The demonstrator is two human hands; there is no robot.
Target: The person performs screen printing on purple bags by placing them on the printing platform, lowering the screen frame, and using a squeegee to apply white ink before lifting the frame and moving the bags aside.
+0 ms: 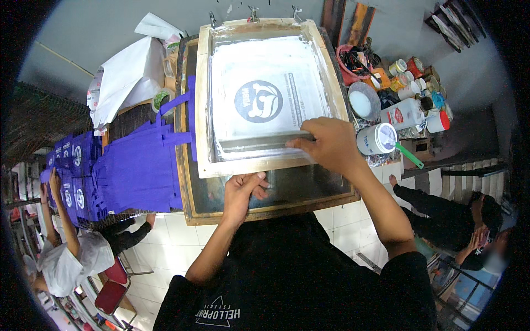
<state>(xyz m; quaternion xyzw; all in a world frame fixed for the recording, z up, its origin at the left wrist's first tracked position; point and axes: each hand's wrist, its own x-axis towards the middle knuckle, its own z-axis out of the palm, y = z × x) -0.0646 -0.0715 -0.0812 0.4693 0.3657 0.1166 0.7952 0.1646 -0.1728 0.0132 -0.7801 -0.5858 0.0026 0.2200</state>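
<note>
A wooden-framed printing screen (205,110) lies over a dark table board, its mesh coated with white ink (248,60) around a round dark logo (258,101). At the screen's near end, my right hand (334,146) is closed on the right part of a long squeegee (248,143), which rests across the mesh. My left hand (243,193) is just below the screen's near edge, fingers loosely curled and apart, thumb close to the frame. Nothing shows in it. Purple fabric bags (138,168) lie at the left, and one strip of purple cloth runs under the screen.
Metal clamps (253,14) stand behind the screen. On the right are a white tub (376,138) with a green-handled tool (409,155), a bowl of white ink (361,103), bottles and jars. Another person (77,251) handles printed purple bags at left; a person in black (441,215) sits at right.
</note>
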